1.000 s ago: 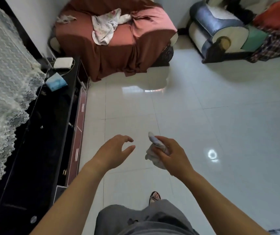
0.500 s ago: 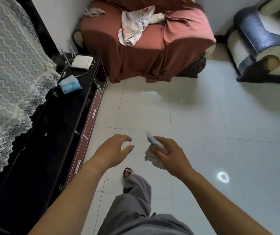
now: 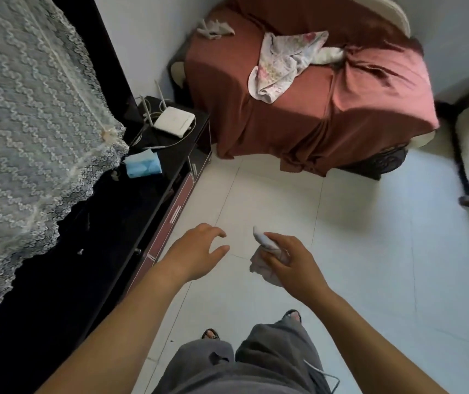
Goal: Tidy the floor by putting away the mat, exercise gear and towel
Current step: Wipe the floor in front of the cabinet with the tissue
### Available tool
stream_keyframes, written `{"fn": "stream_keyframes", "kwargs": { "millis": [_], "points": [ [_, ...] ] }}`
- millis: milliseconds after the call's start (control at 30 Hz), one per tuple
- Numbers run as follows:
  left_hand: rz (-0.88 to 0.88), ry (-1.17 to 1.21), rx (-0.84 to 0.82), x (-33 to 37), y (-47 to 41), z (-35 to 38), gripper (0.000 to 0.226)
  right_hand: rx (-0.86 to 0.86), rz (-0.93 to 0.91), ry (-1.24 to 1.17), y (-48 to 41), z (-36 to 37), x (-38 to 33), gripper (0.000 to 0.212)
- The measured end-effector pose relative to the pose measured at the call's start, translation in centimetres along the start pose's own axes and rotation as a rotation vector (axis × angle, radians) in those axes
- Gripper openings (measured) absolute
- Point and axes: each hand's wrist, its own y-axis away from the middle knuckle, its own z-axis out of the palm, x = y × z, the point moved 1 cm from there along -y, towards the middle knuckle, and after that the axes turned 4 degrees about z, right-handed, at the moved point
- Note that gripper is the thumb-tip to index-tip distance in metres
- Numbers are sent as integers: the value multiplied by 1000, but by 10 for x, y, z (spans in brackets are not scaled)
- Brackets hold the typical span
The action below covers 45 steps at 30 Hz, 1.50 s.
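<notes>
No text, label, brand, number or sign can be read anywhere in the head view. The white router [image 3: 175, 121] on the black bench [image 3: 130, 211] may carry faint marking on its top, but it is too small and blurred to make out. The blue tissue pack [image 3: 143, 166] just beside it shows only lighter and darker blue patches, with no letters legible
</notes>
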Motion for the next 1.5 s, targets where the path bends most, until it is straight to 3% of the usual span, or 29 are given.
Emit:
{"fn": "stream_keyframes", "kwargs": {
  "millis": [67, 200, 433, 600, 733, 867, 1033, 1267, 1500],
  "points": [
    [-70, 10, 15, -8, -18, -7, 38, -47, -45, -35, -36, -9, 0, 43],
    [-219, 74, 87, -24, -51, -17, 38, -301, -69, -129, -117, -13, 7, 45],
    [-611, 153, 209, -26, -120, -6, 44, -727, -40, -33, -272, -29, 20, 48],
    [-695, 76, 336, -23, -170, -9, 54, -786, 18, 19, -351, -36, 38, 45],
    [-709, 10, 316, -40, -198, 18, 57, -810, 39, 94, -379, -22, 74, 40],
    [-739, 25, 257, -86, -221, 91, 59, -812, 48, 229, -388, 8, 138, 31],
    [-726, 20, 174, -164, -264, 236, 62, -870, 143, 311, -392, 70, 272, 25],
    [-677, -13, 148, -293, -331, 438, 64, -845, 155, 485, -423, 175, 481, 41],
    [-564, -143, 94, -410, -387, 568, 66, -665, -76, 768, -453, 267, 659, 32]
  ]
}}
